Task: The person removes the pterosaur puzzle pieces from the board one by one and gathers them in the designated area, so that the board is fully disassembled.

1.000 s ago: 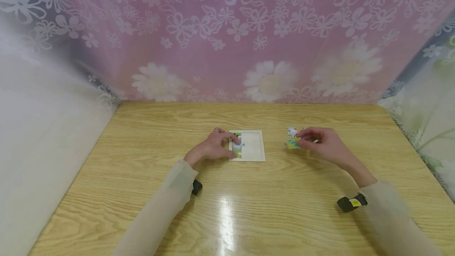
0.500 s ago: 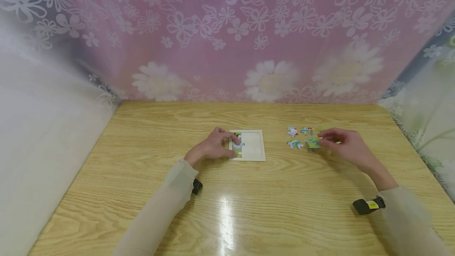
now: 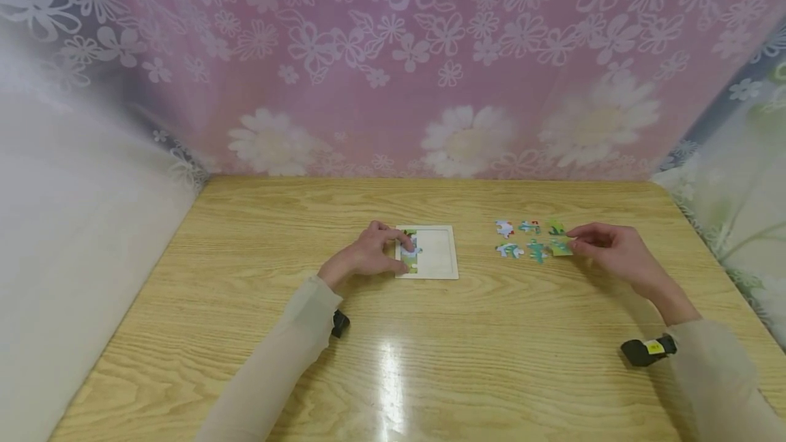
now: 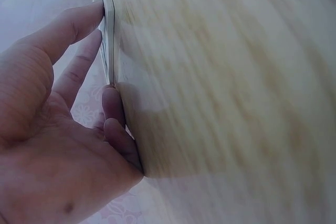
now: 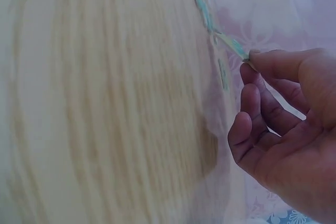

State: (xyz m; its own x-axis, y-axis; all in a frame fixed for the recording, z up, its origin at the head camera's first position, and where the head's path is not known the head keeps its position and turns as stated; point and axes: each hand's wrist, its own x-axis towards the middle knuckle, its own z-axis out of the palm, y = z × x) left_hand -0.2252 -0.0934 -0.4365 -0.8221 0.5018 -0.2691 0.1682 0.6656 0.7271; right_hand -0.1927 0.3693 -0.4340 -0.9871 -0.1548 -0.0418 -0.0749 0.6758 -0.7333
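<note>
Pink floral cloth behind wood-grained table

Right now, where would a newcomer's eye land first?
Probably on the pink floral backdrop behind the wooden table. Next, the partly filled white puzzle frame mid-table, with the left hand touching it, and, farther right, the right hand pinching a green puzzle piece beside loose pieces.

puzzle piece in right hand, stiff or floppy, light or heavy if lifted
The puzzle piece is probably stiff: pinched by the right hand and tilted, it shows no bend. It looks thin, so likely light. Being flat, it seems unlikely to roll.
</note>
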